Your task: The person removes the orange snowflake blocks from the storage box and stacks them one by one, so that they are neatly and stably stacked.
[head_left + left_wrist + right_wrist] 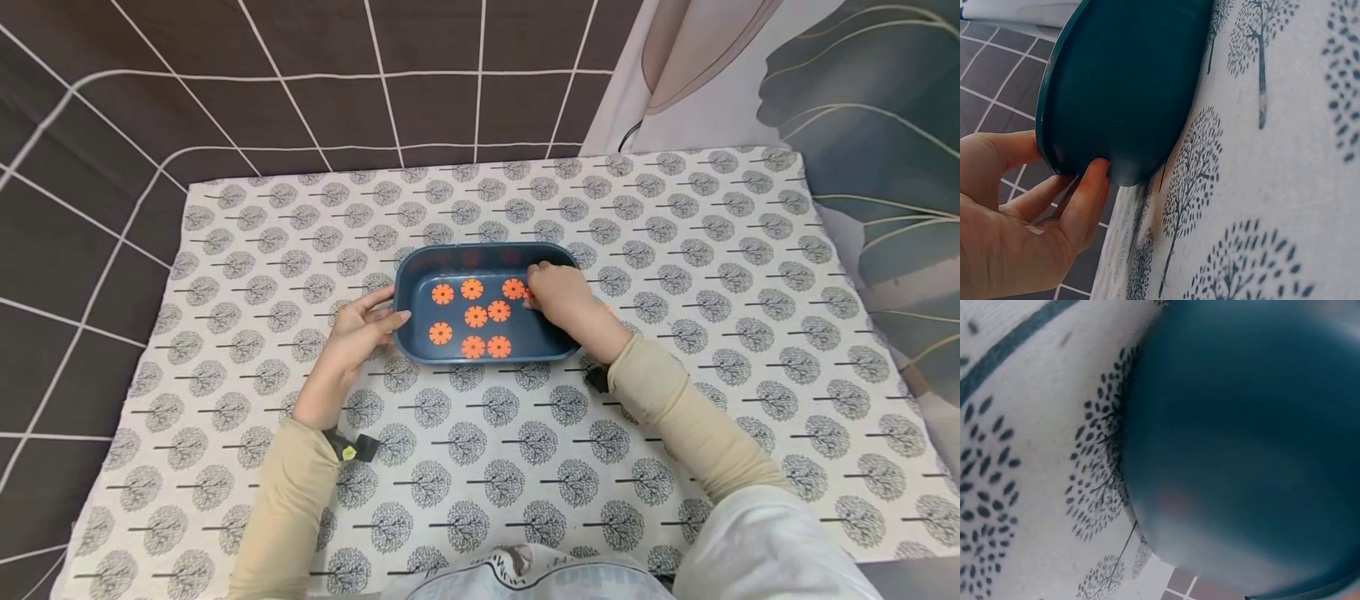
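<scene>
A dark blue oblong plastic tub (420,350) sits on the table, with several flat orange notched discs (476,316) spread over its floor. My left hand (356,333) holds the tub's left end, its thumb and fingers at the rim; in the left wrist view the fingers (1094,181) press the outer wall. My right hand (558,296) reaches over the right end into the tub, fingers curled down and pinching an orange disc they mostly hide. The right wrist view shows mainly the tub's outer wall (1241,456); the right hand is hidden there.
A white cloth with a tree print (465,442) covers the table. A bit of orange (606,307) shows beside the right wrist, outside the tub. A dark tiled-pattern curtain (315,108) hangs behind and to the left; a patterned drape (862,100) hangs at the right.
</scene>
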{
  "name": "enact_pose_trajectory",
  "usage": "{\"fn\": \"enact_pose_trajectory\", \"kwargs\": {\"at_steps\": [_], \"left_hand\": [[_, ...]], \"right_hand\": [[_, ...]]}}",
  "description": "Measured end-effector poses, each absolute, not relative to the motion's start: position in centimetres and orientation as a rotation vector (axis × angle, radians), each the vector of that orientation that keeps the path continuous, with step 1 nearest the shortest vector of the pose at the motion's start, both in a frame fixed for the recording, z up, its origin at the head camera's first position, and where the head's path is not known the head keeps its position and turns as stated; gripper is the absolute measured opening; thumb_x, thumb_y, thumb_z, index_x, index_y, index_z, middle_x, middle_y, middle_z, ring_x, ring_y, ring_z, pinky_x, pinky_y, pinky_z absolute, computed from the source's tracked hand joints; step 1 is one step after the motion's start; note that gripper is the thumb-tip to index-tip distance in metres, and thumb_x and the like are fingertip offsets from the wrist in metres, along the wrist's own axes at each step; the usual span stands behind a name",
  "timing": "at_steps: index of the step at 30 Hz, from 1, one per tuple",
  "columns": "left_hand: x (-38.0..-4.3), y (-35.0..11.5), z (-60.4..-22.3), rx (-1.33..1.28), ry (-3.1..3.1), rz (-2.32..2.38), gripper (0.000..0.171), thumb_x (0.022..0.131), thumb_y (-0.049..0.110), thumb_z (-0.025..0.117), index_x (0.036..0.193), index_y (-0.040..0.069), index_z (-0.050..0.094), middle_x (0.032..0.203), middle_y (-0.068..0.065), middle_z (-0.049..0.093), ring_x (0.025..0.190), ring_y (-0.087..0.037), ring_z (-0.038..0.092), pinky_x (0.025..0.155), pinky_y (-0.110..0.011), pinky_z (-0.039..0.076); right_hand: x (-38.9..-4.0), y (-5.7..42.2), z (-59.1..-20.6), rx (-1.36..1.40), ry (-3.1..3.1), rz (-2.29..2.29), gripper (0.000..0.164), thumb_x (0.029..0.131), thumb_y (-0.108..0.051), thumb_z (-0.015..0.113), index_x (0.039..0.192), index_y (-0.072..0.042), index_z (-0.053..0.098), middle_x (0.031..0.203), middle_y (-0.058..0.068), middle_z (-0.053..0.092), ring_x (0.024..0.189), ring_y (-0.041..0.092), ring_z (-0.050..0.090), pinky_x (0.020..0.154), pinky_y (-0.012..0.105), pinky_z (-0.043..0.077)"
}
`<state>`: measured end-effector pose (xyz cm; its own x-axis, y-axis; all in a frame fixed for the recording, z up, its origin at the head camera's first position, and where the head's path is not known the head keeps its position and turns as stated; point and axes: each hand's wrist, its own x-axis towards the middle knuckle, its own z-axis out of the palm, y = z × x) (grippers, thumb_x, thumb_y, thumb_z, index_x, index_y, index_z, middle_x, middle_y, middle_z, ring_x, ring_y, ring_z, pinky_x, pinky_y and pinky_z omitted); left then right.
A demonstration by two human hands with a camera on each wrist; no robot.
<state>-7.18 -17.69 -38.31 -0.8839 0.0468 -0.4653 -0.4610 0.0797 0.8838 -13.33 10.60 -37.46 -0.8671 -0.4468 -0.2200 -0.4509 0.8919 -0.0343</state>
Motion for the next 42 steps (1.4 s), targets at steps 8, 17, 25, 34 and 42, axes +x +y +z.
{"fn": "enact_pose_trajectory", "kwargs": {"at_steps": [8, 17, 25, 34, 42], "left_hand": [[-7.2, -17.7, -38.2, -0.403, 1.989, 1.874, 0.062, 0.086, 0.008, 0.066, 0.141, 0.011, 0.04, 0.132, -0.018, 0.053, 0.069, -0.008, 0.064, 0.065, -0.02, 0.054], [-7.2, -17.7, -38.3, -0.388, 1.984, 1.883, 0.062, 0.085, 0.006, 0.066, 0.141, 0.008, 0.039, 0.132, -0.019, 0.053, 0.074, -0.009, 0.066, 0.066, -0.019, 0.055], [-7.2, -17.7, -38.3, -0.39, 1.978, 1.891, 0.062, 0.085, 0.006, 0.066, 0.141, 0.008, 0.039, 0.132, -0.019, 0.052, 0.072, -0.008, 0.065, 0.066, -0.019, 0.055], [-7.1, -17.5, -38.3, -0.425, 1.994, 1.87, 0.063, 0.084, 0.007, 0.066, 0.141, 0.011, 0.04, 0.131, -0.016, 0.053, 0.073, -0.01, 0.064, 0.067, -0.02, 0.055], [-7.1, -17.5, -38.4, -0.432, 1.999, 1.865, 0.063, 0.085, 0.008, 0.066, 0.142, 0.012, 0.039, 0.132, -0.016, 0.053, 0.072, -0.008, 0.064, 0.067, -0.021, 0.055]], "right_hand": [[-13.7, 11.2, -37.4, -0.779, 2.804, -0.125, 0.025, 0.081, -0.024, 0.073, 0.075, -0.006, 0.057, 0.075, 0.011, 0.058, 0.07, 0.028, 0.057, 0.066, 0.04, 0.052], [-13.6, 11.9, -37.4, -0.873, 2.785, -0.268, 0.021, 0.079, -0.019, 0.074, 0.074, -0.005, 0.059, 0.073, 0.008, 0.051, 0.063, 0.022, 0.048, 0.058, 0.034, 0.045], [-13.6, 13.3, -37.3, -1.074, 2.656, -0.633, 0.033, 0.082, -0.017, 0.07, 0.108, 0.002, 0.066, 0.102, 0.013, 0.065, 0.09, 0.023, 0.06, 0.081, 0.037, 0.054], [-13.0, 14.9, -36.9, -1.119, 2.61, -0.804, 0.032, 0.083, -0.016, 0.069, 0.111, -0.001, 0.066, 0.11, 0.012, 0.065, 0.103, 0.026, 0.061, 0.09, 0.039, 0.052], [-11.7, 16.7, -36.0, -1.114, 2.685, -0.874, 0.031, 0.083, -0.016, 0.068, 0.111, -0.003, 0.066, 0.109, 0.01, 0.065, 0.099, 0.024, 0.061, 0.083, 0.038, 0.054]]}}
